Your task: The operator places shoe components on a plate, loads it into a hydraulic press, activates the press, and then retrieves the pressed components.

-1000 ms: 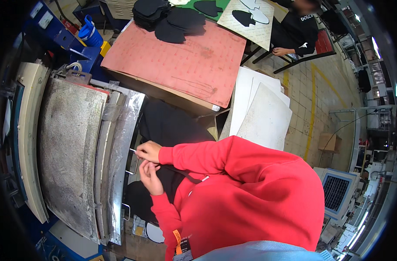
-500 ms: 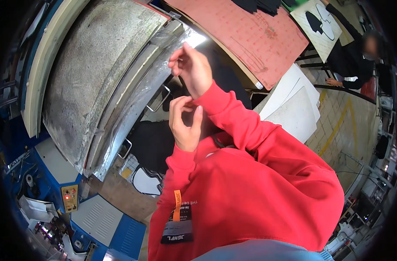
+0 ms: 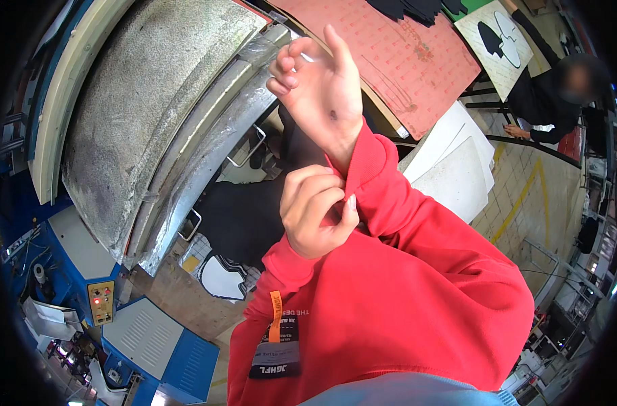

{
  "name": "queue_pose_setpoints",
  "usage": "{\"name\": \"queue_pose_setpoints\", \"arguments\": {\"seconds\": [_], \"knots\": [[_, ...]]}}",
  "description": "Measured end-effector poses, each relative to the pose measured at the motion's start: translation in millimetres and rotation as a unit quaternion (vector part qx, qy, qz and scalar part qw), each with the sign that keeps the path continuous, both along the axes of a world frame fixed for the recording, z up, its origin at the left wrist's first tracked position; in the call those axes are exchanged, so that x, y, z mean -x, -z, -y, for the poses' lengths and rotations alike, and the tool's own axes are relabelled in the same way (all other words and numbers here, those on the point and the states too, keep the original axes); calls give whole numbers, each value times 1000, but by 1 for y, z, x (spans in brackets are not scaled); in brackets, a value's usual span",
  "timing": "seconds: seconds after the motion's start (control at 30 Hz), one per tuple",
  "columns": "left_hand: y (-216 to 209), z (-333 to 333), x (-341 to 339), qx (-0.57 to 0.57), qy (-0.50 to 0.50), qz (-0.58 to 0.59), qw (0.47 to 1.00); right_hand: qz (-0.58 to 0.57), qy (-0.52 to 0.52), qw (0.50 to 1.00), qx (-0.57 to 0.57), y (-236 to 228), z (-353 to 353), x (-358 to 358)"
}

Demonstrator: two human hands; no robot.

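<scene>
My left hand (image 3: pixel 315 213) is closed on the cuff of my right red sleeve (image 3: pixel 362 159), its fingers pinching the cloth just below the wrist. Raised above it, my right hand (image 3: pixel 325 91) shows its palm, with the thumb stretched out and the fingers loosely curled. A small white sliver shows among those fingers, and whether it is an object or glare I cannot tell. Behind the right hand runs the foil-covered front edge (image 3: pixel 230 125) of a large machine with a worn grey flat bed (image 3: pixel 146 88); the hand appears apart from it.
Metal handles (image 3: pixel 254 145) jut from the machine's front. Black material (image 3: pixel 237 213) and white-faced black pieces (image 3: pixel 222 277) lie below. A red-topped table (image 3: pixel 416 74) stands beyond, near white sheets (image 3: pixel 457 179). A blue-grey unit has a control panel (image 3: pixel 100 303). A person (image 3: pixel 548 95) sits at right.
My left hand has moved up and right and taken hold of the right sleeve's cuff. My right hand has risen slightly and turned its palm into view, the thumb now spread.
</scene>
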State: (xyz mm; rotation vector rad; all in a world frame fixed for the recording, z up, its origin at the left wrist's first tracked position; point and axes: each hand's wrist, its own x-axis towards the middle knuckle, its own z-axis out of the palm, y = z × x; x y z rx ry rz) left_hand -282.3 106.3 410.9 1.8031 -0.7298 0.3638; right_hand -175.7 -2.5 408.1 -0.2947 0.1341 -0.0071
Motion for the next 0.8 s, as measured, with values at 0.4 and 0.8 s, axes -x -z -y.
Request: {"name": "queue_pose_setpoints", "arguments": {"seconds": [0.4,0.8], "knots": [[-17,7,-8,59,-15,-73,995,152,-30,987,-40,-34,-1,18],[-35,3,4,130,86,-216,964,120,65,982,133,-39,1,29]]}}
